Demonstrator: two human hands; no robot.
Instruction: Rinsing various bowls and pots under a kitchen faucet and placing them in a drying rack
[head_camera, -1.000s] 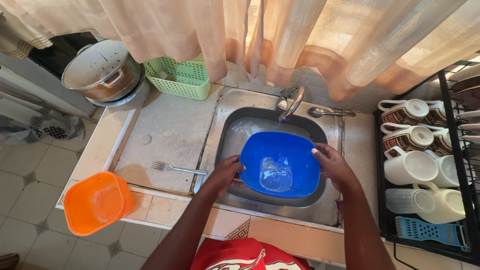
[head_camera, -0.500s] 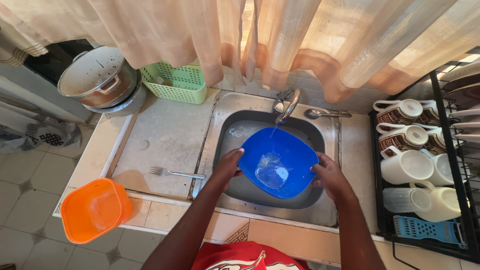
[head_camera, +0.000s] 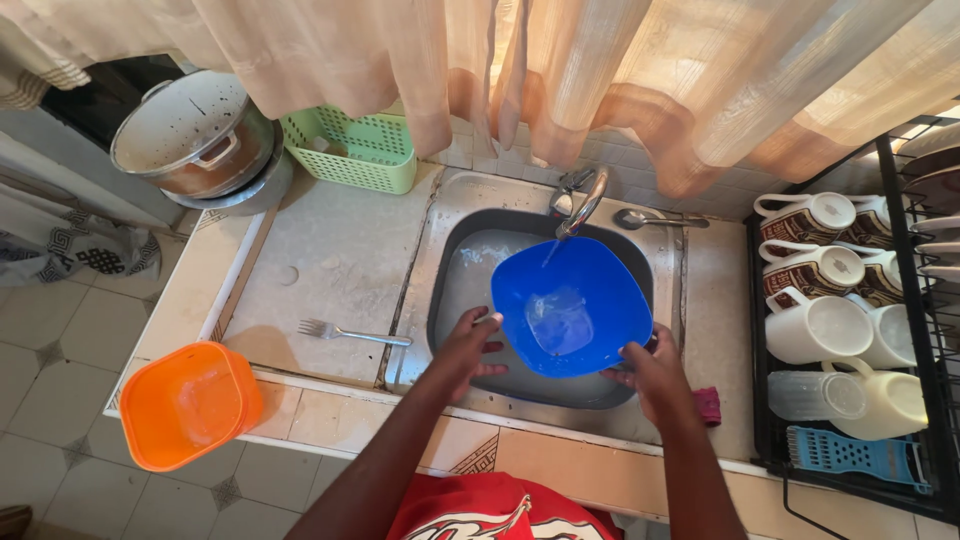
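the left hand (head_camera: 470, 345) and right hand (head_camera: 650, 375) each close their fingers on the rim of a blue bowl (head_camera: 570, 305), tilted over the sink (head_camera: 450, 290) under the tap (head_camera: 585, 200), while a fork (head_camera: 350, 333) lies on the surface (head_camera: 320, 260) beside an orange bowl (head_camera: 185, 403).

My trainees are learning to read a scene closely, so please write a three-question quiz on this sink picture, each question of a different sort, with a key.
1. True or false: the blue bowl is held by both the left hand and the right hand.
2. Which lies on the counter left of the sink? A) fork B) knife C) ladle
3. Fill in: the orange bowl sits at the counter's front ____ corner.

Key:
1. True; each hand grips the rim, under the tap.
2. A, the fork.
3. Left.
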